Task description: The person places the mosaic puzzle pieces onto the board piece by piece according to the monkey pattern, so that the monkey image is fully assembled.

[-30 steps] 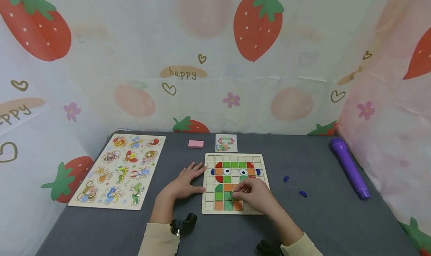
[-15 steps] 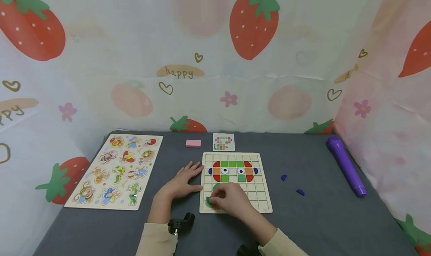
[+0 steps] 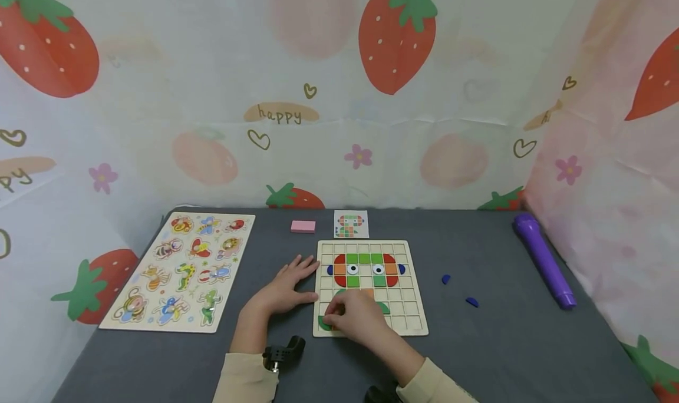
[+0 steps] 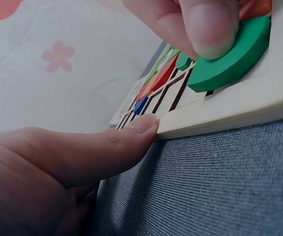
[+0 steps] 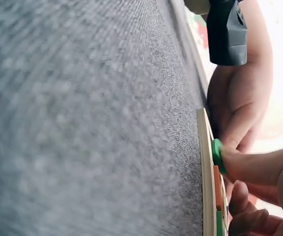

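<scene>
The wooden grid board (image 3: 415, 320) lies in front of me, with red, orange, green and blue pieces and two eye pieces (image 3: 352, 269) forming a figure. My right hand (image 3: 359, 317) is over its lower left part, thumb and fingertips pinching a curved green piece (image 4: 237, 61) at the lower left corner. That piece is tilted, partly raised off the grid in the left wrist view. My left hand (image 3: 281, 291) lies with fingers spread beside the board, thumb tip (image 4: 143, 123) touching its left edge. Pieces under my right hand are hidden.
A pattern card (image 3: 350, 224) and a pink block (image 3: 303, 227) lie behind the board. Two blue pieces (image 3: 472, 302) are to its right, then a purple tube-shaped thing (image 3: 545, 261). An insect picture board (image 3: 172, 273) lies at the left. A patterned cloth hangs behind.
My right hand has moved left across the board with the green piece, to the lower left corner. The left hand stays at the board's edge. The head view has shifted slightly.
</scene>
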A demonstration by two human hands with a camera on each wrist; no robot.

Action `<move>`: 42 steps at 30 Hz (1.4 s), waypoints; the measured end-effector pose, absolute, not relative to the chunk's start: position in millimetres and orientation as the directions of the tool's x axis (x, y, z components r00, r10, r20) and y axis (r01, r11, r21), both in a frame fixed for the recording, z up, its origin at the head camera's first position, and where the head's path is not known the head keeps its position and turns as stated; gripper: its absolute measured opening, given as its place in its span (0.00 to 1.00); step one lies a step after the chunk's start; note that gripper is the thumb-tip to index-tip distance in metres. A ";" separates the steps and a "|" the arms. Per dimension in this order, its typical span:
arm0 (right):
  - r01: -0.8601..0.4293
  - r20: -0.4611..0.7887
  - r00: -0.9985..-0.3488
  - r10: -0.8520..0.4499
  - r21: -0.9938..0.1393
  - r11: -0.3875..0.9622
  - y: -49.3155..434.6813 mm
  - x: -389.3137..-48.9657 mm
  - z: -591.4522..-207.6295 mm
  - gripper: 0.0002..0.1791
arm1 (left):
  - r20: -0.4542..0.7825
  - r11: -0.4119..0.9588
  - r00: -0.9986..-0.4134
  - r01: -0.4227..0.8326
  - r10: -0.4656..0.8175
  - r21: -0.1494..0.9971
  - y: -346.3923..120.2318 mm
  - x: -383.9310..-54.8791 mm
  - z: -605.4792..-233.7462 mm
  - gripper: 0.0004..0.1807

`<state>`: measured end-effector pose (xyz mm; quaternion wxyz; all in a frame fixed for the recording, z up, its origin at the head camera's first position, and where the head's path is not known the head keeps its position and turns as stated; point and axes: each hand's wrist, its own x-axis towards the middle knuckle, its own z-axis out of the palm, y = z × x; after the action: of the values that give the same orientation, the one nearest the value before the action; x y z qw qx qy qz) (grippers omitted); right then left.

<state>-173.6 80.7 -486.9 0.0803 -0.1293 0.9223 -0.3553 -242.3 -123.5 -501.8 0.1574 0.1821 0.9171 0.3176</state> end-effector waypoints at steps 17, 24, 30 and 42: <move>-0.134 -0.121 -0.956 -0.268 -0.632 0.763 81.4 -180.9 -479.0 0.08 | -0.172 0.724 -0.881 0.236 0.441 0.648 -123.4 -242.5 -501.0 0.42; -0.180 -0.122 -0.939 -0.322 -0.622 0.762 82.3 -178.6 -475.2 0.03 | -0.167 0.718 -0.880 0.239 0.445 0.654 -124.0 -242.5 -499.7 0.42; -0.177 -0.082 -0.953 -0.293 -0.634 0.753 94.4 -180.1 -475.9 0.05 | -0.172 0.721 -0.880 0.235 0.443 0.651 -124.5 -242.5 -500.1 0.42; -0.057 -0.028 -0.994 -0.107 -0.698 0.714 159.1 -187.0 -464.9 0.02 | -0.185 0.729 -0.882 0.222 0.434 0.648 -123.0 -243.7 -501.7 0.43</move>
<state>-187.0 159.1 -464.9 0.0332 -0.0443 0.9251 -0.3757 -243.7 -123.0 -501.7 0.1642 0.1792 0.9151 0.3217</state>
